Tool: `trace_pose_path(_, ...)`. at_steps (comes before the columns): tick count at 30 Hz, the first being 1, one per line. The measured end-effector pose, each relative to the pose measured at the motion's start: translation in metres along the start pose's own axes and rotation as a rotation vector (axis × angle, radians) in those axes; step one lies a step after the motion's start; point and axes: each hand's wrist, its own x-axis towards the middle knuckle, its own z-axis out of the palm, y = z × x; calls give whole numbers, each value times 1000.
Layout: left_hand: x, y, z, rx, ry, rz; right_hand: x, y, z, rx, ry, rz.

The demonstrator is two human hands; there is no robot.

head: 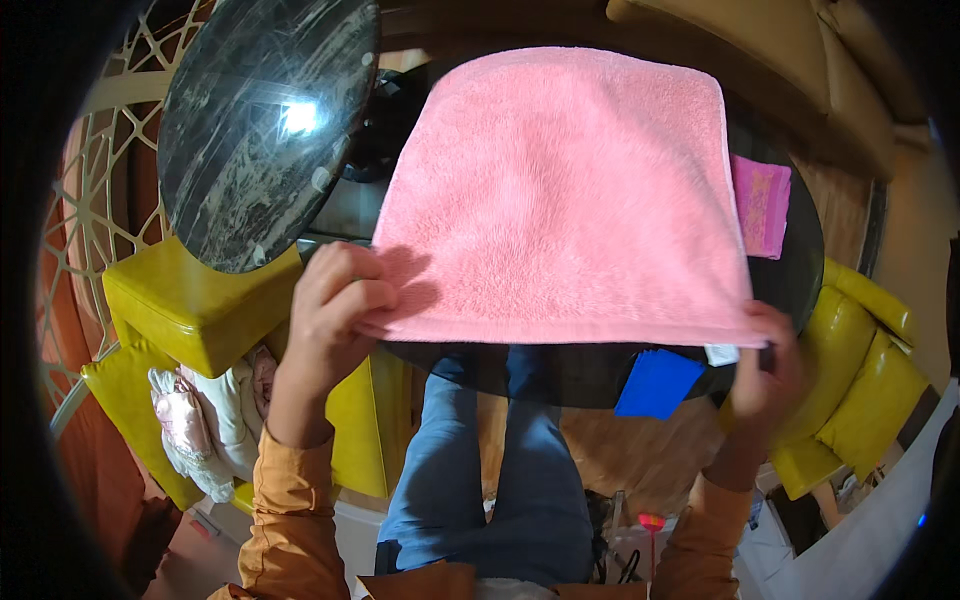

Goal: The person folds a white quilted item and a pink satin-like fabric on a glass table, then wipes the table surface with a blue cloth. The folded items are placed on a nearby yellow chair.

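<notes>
A pink fleecy towel (555, 195) is spread out over a dark oval table (525, 382), covering much of its top. My left hand (334, 307) pinches the towel's near left corner. At the near right corner, beside a small white label, my right hand (769, 367) grips the cloth and is slightly blurred. A folded magenta cloth (761, 206) with an orange-toned pattern lies on the table just right of the towel. Near the front edge, left of my right hand, is a blue folded cloth or sheet (658, 384).
A round black marbled tabletop (262, 127) stands at upper left, above a yellow padded seat (202, 307). Clothes (202, 420) lie on yellow upholstery at lower left. Another yellow seat (847, 375) is at right, and a tan sofa (750, 52) beyond the table.
</notes>
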Motion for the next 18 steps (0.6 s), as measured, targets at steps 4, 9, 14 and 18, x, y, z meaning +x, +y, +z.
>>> trace_pose_path(4, -48, -20, 52, 148, -172, -74, -49, 39, 57, 2, -128, 108)
trace_pose_path(9, -95, -27, 100, 222, -397, -25, -111, 76, 93, -128, -283, 130)
trace_pose_path(14, -132, -29, 110, 93, -469, -193, -125, 70, 90, -103, -484, 267)
trace_pose_path(18, -122, -39, 90, 37, -676, -418, -98, 66, 77, -8, -610, 318)
